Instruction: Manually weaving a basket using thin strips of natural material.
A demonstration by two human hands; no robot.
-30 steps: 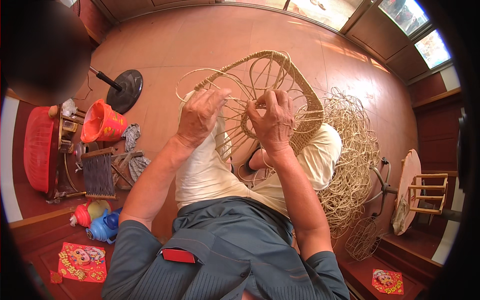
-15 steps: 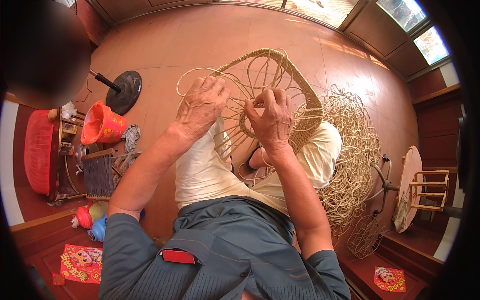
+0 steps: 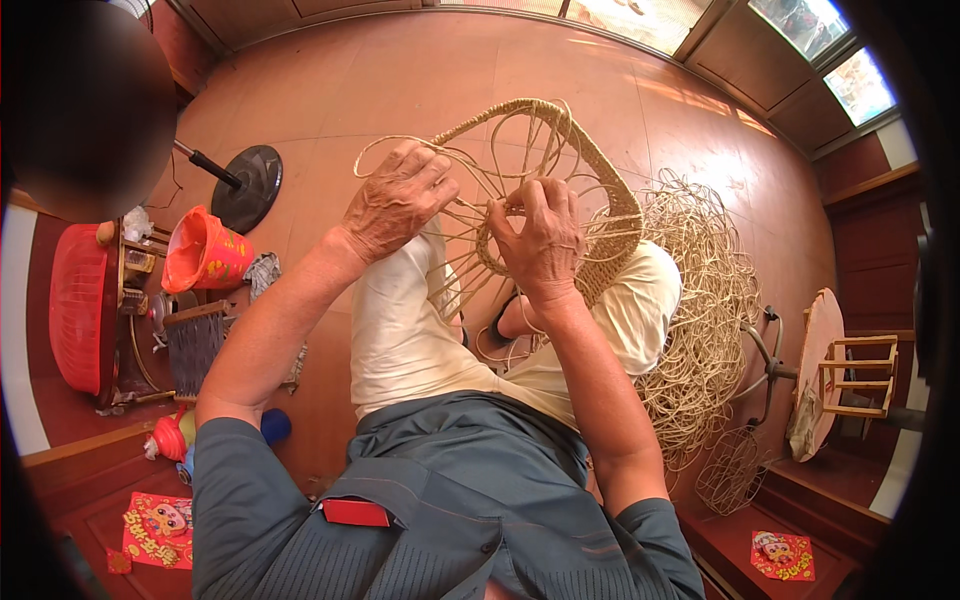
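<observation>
Over my knees rests a partly woven basket (image 3: 622, 192) of tan straw cord, with a thick braided rim and an openwork middle of loose strands. My left hand (image 3: 400, 203) is closed at its left side, pinching a strand of cord (image 3: 378, 146) that loops out beyond the fingers. At the small braided ring in the middle, my right hand (image 3: 543, 238) is closed, thumb and forefinger gripping the weave. Its fingertips partly hide the exact spot held. Several strands run taut between the two hands.
A large tangled heap of straw cord (image 3: 705, 320) lies on the floor by my right leg. Beyond it stands a round-topped stool (image 3: 818, 375) on its side. To the left are a red bucket (image 3: 205, 255), a black round stand base (image 3: 250, 185) and a red plastic basin (image 3: 78, 305).
My left hand has shifted slightly left and down, its forearm and elbow swinging outward. The right hand keeps its place on the basket.
</observation>
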